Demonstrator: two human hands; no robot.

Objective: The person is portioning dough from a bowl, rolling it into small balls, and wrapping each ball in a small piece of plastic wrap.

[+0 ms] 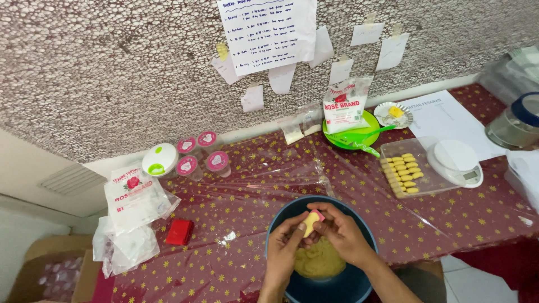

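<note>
Over a dark blue bowl (278, 221) at the table's near edge, my left hand (283, 249) and my right hand (339, 233) meet. Together they pinch a small piece of yellow dough (310, 223) with a bit of pink mould or cutter against it. A lump of yellow dough (320, 261) lies in the bowl under my hands. To the right stands a clear tray (429, 185) with several shaped yellow dough pieces (403, 171) in rows.
A white kitchen scale (457, 163) sits by the tray. Flour bags (132, 196) and a red packet (179, 231) lie left; pink-lidded cups (196, 157), a green plate (353, 134) with a flour bag, papers and a jar (514, 120) stand farther back.
</note>
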